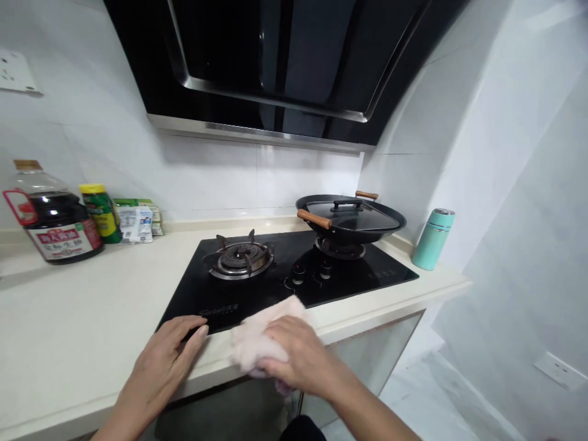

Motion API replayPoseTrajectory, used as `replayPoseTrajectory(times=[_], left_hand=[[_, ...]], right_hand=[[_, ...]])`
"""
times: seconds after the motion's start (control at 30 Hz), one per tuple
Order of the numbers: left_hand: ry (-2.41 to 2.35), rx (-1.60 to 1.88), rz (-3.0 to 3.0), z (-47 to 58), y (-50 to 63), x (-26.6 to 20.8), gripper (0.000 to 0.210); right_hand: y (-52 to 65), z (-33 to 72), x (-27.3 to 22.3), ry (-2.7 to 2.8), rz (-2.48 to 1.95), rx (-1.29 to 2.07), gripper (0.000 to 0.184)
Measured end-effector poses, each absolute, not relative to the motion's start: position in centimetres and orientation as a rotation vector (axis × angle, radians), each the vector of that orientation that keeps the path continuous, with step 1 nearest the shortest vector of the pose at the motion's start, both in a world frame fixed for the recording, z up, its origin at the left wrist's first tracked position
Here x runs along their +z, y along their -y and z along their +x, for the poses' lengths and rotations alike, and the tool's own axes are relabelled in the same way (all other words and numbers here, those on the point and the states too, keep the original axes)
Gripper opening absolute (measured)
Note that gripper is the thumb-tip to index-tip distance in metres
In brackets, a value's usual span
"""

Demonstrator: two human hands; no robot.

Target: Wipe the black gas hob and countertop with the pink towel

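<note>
A pale pink cloth [264, 334] is gripped in my right hand [301, 355], slightly smeared by motion. It lies over the counter's front strip and laps onto the near edge of the black gas stove [184, 300]; part of it hangs below the counter edge. My left hand [168, 355] rests at the stove's near left corner, fingers stretched out and thumb apart, holding nothing. Beyond the cloth stand two control knobs [298, 274]. The left burner [241, 258] is bare, and a lidded black wok [367, 229] with wooden handles sits on the right burner.
A black range hood [275, 61] overhangs the stove. On the left of the counter [92, 324] stand a large soy sauce bottle [64, 239], a green yellow-capped container [101, 214] and some packets [136, 223]. A mint-green flask [433, 240] stands at the right end.
</note>
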State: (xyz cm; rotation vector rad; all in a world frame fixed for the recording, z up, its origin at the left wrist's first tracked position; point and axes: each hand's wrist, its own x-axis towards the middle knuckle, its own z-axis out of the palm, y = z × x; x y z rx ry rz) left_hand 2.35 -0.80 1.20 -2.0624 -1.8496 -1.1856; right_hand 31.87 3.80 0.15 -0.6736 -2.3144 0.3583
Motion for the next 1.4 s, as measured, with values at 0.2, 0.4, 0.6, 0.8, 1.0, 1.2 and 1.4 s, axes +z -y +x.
replayPoseTrajectory(times=[0.2,0.4,0.6,0.8,1.0,1.2,1.4], left_hand=[[1.791,-1.146,-2.115,2.6,0.8,0.7,0.046],[1.799,-1.137,-2.143,3.3,1.0,0.8,0.043],[1.780,-1.139,-2.159,4.2,1.4,1.3,0.039],[1.766,-1.222,-2.191,4.1,1.6,1.4,0.039],[1.667,-1.443,-2.207,3.3,1.0,0.7,0.042],[1.422,-1.420,-2.106,2.9,1.2,-0.1,0.036],[1.257,-0.912,-2.402,4.7,3.0,0.7,0.064]], right_hand=[[-8.1,44.6,-1.3,1.977,-1.175,0.113,0.043],[-10.2,49.1,-1.3,1.780,-1.677,-0.103,0.048],[-6.6,38.5,-1.5,1.908,-1.582,-0.291,0.045],[-2.6,27.8,-0.4,2.121,-1.258,-0.190,0.045],[-0.7,22.0,1.6,2.317,-1.226,-0.205,0.041],[-0.1,19.1,1.5,2.343,-0.969,0.082,0.055],[0.3,25.8,1.3,2.206,-0.630,0.638,0.050]])
